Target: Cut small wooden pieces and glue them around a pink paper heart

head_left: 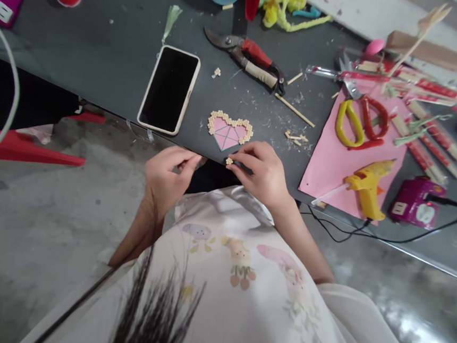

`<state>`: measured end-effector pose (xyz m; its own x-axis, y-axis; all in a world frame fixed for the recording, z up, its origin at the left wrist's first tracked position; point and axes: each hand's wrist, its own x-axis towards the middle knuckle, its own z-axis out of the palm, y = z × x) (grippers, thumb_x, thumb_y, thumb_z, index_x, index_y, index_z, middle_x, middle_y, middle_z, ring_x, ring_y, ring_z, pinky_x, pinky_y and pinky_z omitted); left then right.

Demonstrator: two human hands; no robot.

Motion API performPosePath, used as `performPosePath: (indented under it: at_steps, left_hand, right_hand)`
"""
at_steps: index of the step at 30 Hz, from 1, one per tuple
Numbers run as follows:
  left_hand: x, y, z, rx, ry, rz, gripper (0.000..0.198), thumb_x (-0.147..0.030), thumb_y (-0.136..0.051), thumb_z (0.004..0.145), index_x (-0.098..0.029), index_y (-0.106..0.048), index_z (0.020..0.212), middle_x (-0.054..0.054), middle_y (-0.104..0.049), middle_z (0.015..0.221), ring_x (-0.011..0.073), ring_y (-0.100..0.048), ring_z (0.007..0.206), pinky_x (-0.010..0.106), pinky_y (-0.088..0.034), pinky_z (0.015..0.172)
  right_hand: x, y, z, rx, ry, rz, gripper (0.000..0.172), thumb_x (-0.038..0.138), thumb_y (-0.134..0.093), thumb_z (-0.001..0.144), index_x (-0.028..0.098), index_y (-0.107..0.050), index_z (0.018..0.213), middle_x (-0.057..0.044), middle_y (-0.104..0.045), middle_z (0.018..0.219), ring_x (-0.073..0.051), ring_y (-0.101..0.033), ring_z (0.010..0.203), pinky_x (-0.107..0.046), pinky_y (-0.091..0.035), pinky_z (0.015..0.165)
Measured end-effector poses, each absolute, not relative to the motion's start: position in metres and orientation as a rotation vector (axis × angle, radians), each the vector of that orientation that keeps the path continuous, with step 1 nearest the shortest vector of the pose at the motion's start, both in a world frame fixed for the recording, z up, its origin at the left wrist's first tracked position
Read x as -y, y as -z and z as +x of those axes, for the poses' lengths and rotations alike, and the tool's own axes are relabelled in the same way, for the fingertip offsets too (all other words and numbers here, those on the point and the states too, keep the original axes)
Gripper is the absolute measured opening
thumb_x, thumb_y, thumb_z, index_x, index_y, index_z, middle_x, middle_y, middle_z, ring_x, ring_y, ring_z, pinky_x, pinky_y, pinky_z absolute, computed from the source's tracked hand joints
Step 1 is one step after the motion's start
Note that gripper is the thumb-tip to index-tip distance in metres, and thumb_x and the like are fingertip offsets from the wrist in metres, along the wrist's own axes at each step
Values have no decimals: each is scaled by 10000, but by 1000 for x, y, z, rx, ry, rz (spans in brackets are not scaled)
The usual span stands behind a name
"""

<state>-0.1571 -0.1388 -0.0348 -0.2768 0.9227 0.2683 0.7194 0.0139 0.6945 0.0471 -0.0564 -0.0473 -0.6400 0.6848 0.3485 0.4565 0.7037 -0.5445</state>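
Note:
My right hand [261,170] pinches a small flower-shaped cluster of wooden stick pieces [229,161] at the table's front edge. Just beyond it lies a pink heart-shaped card [226,133] with dark lines, its upper rim edged with similar wooden pieces. My left hand [170,173] is closed just off the table edge, thumb against the fingers; a bit of something shows at its fingertips, too small to name. Another small wooden cluster [217,73] lies behind the heart. To the right of the heart are several short cut stick pieces [296,138].
A phone [169,90] lies left of the heart, pruning shears [246,58] behind it. On the right, pink paper [320,166] carries a yellow glue gun [371,186] and scissors [350,123]. Wrapped chopsticks [426,151] and a corded purple box [418,203] are beside them.

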Motion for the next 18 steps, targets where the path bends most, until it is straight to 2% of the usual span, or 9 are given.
performPosePath:
  at_steps: [7, 11, 18]
  left_hand:
    - [151, 37, -193, -2303, -988, 1594, 101, -239, -678, 807, -237, -743, 730, -26, -706, 684, 111, -589, 611, 249, -473, 635]
    - [160, 43, -201, -2246, -830, 1616, 128, -278, -677, 794, -225, -734, 692, -18, -683, 645, 114, -576, 595, 245, -457, 606]
    - [165, 55, -189, -2175, -627, 1541, 159, -334, -650, 835, -240, -769, 788, -3, -703, 712, 128, -610, 655, 249, -430, 620]
  right_hand:
    - [53, 48, 30, 2384, -552, -1053, 180, 284, -595, 930, 215, -746, 1001, -89, -624, 933, -235, -535, 879, -411, -460, 802]
    - [51, 50, 24, 2418, -544, -1115, 180, 292, -616, 916, 211, -749, 1007, -91, -611, 920, -247, -525, 885, -415, -458, 804]
    - [51, 49, 27, 2439, -583, -1135, 217, 314, -655, 890, 213, -721, 1070, -98, -634, 965, -259, -535, 896, -435, -463, 823]
